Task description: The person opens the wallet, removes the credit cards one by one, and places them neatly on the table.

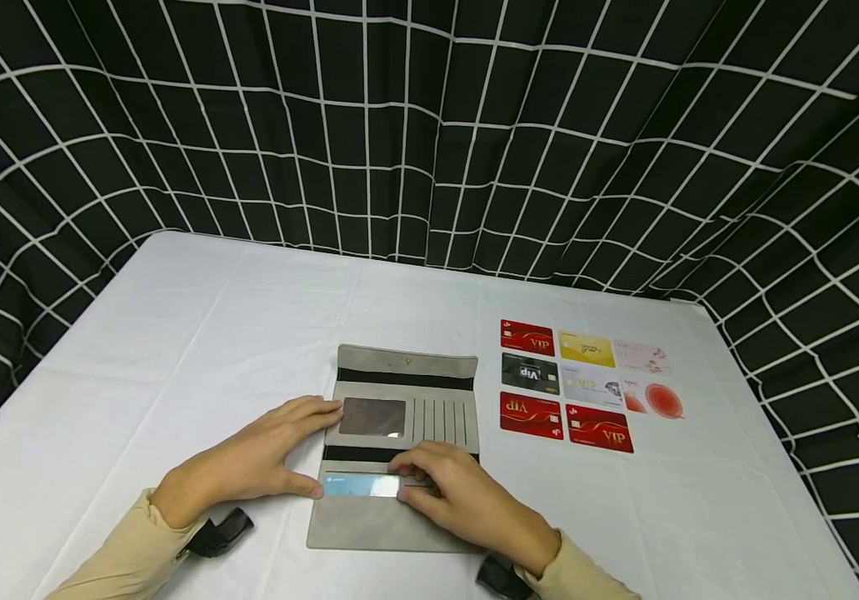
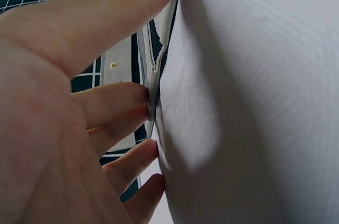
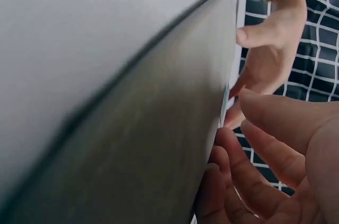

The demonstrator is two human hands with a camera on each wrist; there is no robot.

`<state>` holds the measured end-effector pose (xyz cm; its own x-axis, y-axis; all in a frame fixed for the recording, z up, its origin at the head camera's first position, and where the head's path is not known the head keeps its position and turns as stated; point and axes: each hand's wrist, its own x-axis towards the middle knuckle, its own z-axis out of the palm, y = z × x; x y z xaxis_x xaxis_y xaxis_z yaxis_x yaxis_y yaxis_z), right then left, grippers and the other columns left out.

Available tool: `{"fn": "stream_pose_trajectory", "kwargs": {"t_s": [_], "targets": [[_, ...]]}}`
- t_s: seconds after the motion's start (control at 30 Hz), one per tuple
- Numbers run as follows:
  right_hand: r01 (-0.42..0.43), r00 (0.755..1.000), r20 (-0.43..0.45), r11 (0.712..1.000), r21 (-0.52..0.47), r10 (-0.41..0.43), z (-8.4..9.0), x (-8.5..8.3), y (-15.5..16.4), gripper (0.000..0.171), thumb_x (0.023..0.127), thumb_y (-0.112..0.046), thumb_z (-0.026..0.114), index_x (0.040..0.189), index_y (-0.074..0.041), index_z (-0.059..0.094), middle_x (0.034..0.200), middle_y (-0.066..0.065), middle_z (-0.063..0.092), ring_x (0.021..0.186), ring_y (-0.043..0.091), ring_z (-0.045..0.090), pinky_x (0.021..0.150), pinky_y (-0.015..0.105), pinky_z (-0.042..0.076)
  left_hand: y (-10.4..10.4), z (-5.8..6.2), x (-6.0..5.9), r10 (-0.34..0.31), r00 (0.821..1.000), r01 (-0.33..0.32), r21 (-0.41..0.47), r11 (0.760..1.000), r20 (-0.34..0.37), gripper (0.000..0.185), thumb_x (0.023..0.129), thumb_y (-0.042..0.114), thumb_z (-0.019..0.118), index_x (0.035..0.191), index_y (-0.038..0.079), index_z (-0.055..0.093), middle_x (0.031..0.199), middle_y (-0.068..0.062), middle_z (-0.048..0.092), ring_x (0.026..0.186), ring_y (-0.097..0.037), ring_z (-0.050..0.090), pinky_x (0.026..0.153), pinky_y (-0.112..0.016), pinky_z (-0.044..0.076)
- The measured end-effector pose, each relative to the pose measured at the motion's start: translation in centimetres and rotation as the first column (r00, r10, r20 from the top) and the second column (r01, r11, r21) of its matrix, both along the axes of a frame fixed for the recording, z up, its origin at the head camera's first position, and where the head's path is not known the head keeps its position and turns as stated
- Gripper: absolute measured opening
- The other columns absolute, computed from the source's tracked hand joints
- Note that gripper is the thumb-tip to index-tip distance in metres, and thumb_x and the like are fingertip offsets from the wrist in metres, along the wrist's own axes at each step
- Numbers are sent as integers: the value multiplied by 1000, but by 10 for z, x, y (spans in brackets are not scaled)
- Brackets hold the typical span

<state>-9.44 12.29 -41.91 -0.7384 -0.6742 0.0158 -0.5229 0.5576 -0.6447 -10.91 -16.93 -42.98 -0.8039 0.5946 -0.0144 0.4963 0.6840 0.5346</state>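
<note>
A grey wallet (image 1: 369, 527) lies unfolded on the white cloth, with a dark clear window, a row of narrow slots and black strips inside. Across its lower part is a light blue card (image 1: 357, 485), of which a shiny strip shows. My right hand (image 1: 459, 492) grips the right end of this card with curled fingers and thumb, covering the slot's right side. Spread along the wallet's left edge, my left hand (image 1: 272, 450) touches it with relaxed fingers; its thumb tip is at the card's left end. In the right wrist view only the card's thin edge (image 3: 224, 102) shows near the fingertips.
Several cards lie in rows to the right of the wallet, among them a red card (image 1: 600, 428), a black card (image 1: 530, 373) and a yellow card (image 1: 586, 348). A black curtain (image 1: 399, 133) with white grid lines surrounds the far sides of the table (image 1: 197, 333).
</note>
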Motion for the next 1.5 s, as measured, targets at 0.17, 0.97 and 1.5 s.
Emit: {"fn": "stream_pose_trajectory", "kwargs": {"t_s": [0.17, 0.97, 1.5], "targets": [[-8, 1000, -28, 1000, 19, 9, 1, 1, -6, 22, 93, -18, 69, 114, -13, 69, 107, -4, 70, 91, 2, 57, 82, 21, 52, 0, 1, 0, 1, 1000, -1, 0, 1000, 6, 93, 74, 53, 78, 145, 2, 48, 153, -11, 45, 142, -37, 38, 114, -60, 32], [45, 985, 170, 997, -70, -32, 3, -7, -16, 9, 89, -7, 71, 98, -9, 74, 91, -1, 69, 78, -2, 54, 71, 15, 50, -1, 2, 0, 2, 1000, -3, 9, 1000, 15, 92, 75, 53, 78, 145, 2, 48, 153, -11, 44, 143, -38, 37, 114, -60, 32], [45, 977, 210, 998, -45, -34, 4, -14, -18, 13, 92, -6, 66, 104, -7, 72, 83, -4, 64, 71, -2, 50, 65, 15, 44, -1, 3, 0, 5, 1000, -5, 2, 1000, 23, 92, 75, 53, 78, 145, 3, 48, 153, -10, 44, 143, -38, 37, 115, -60, 32]]}}
